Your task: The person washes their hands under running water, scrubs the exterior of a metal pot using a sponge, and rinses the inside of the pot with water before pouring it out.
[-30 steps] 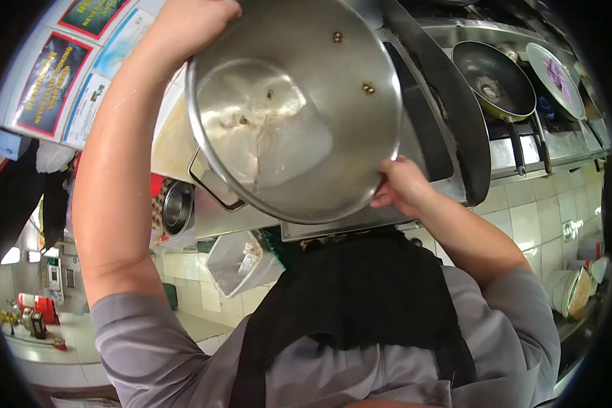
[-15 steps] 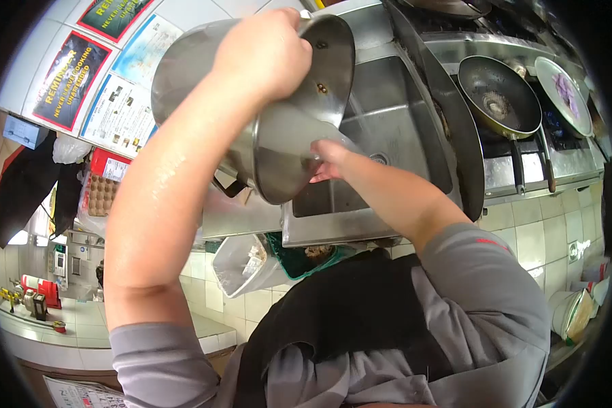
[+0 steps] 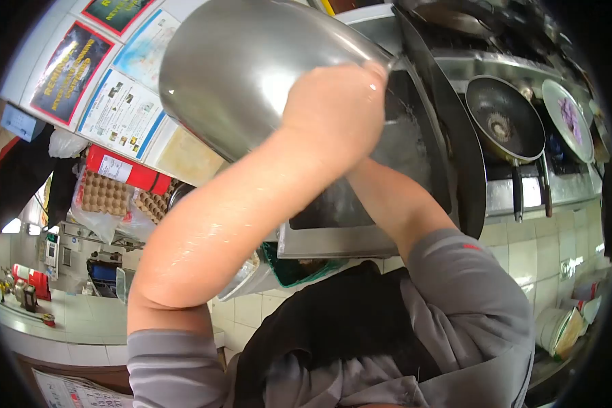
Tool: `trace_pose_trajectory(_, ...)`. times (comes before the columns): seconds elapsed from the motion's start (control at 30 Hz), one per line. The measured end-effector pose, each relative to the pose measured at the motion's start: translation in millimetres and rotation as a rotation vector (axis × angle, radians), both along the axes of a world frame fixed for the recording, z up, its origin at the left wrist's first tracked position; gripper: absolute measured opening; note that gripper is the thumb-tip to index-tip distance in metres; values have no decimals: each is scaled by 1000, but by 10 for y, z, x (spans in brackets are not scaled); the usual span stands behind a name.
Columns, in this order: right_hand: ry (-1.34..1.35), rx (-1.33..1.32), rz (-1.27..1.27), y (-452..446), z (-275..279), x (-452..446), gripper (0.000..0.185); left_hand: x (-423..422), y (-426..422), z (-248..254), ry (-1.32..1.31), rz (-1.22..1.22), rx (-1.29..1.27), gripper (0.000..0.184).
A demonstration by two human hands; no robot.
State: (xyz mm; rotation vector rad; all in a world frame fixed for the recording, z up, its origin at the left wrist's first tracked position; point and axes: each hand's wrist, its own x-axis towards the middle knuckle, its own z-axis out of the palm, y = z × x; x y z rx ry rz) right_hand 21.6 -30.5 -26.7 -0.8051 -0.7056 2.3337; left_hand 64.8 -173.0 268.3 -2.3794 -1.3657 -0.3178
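A large steel stockpot point(image 3: 231, 68) is tipped far over, its mouth turned down toward the metal sink point(image 3: 333, 243). My left hand point(image 3: 336, 112) is closed on the pot near its rim, with the fingers wrapped round the far side. My right forearm reaches over the sink, but the hand itself is hidden behind my left hand and the pot. Cloudy splashing water point(image 3: 408, 139) shows in the basin beside the pot's mouth.
A black frying pan point(image 3: 503, 119) and an oval plate with purple pieces point(image 3: 568, 122) stand on the stove at right, past a metal divider point(image 3: 466, 136). Egg trays point(image 3: 105, 194) and a red box point(image 3: 126, 170) are at left. A green-lined bin point(image 3: 296, 268) is below the sink.
The pot has tipped much further over, its base rising and its mouth turning down into the sink. My left hand has moved right and down with it. My right hand has gone out of sight.
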Motion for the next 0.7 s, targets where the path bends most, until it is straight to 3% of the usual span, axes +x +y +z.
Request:
trace_pose_trajectory(0.23, -338, 21, -159, -64, -228, 582, 34, -143, 76, 60, -197, -36, 30, 16)
trace_pose_trajectory(0.3, -405, -20, -331, -147, -392, 864, 32, -255, 169, 57, -296, -50, 79, 18)
trace_pose_trajectory(0.4, -257, -109, -813, -358, -561, 1179, 22, -444, 246, 115, -449, 69, 19, 23)
trace_pose_trajectory(0.5, -222, 15, -855, -778, -139, 1557, 22, -709, 393, 104, -548, 203, -160, 26)
trace_pose_trajectory(0.6, -277, 66, -911, -971, -154, 1812, 19, -1016, 637, -61, -633, 202, -266, 23)
trace_pose_trajectory(0.7, -467, 178, -999, -1194, -14, 1935, 17, -1323, 958, -343, -767, 173, -304, 24)
